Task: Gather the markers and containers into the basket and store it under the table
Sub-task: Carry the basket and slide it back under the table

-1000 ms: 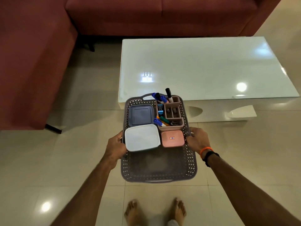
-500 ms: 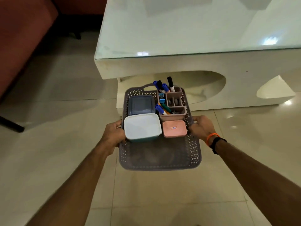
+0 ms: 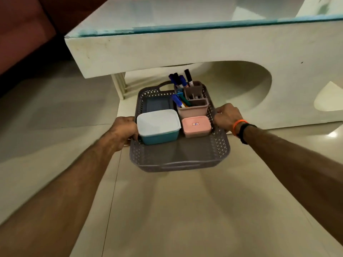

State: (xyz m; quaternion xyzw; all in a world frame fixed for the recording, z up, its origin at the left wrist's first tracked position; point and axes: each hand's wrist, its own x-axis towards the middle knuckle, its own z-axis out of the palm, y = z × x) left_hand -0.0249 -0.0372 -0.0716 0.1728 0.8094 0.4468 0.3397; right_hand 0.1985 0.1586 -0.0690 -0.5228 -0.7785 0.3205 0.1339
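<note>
Head view. The basket [image 3: 178, 156], a grey perforated plastic tray with a handle cut-out at its far end, is held above the tiled floor [image 3: 167, 210], directly in front of the arched opening under the counter [image 3: 185, 47]. The left hand [image 3: 123, 131] grips the left rim; its fingers are curled over the edge. The right hand [image 3: 227, 116] grips the right rim, fingers wrapped around it; an orange band and a black band [image 3: 241, 129] sit on that wrist.

Contents, far half of the basket:
- a teal container with a white lid [image 3: 158, 126], near left;
- a dark grey-blue lidded container [image 3: 156, 103], just behind it;
- a small pink container [image 3: 196, 126] with a label on its lid, near right;
- a pink compartment organiser [image 3: 194, 104] behind that, holding the markers [image 3: 179, 81], some upright, some tilted.

The near half of the basket floor is bare. A red sofa [image 3: 20, 34] stands at the far left.
</note>
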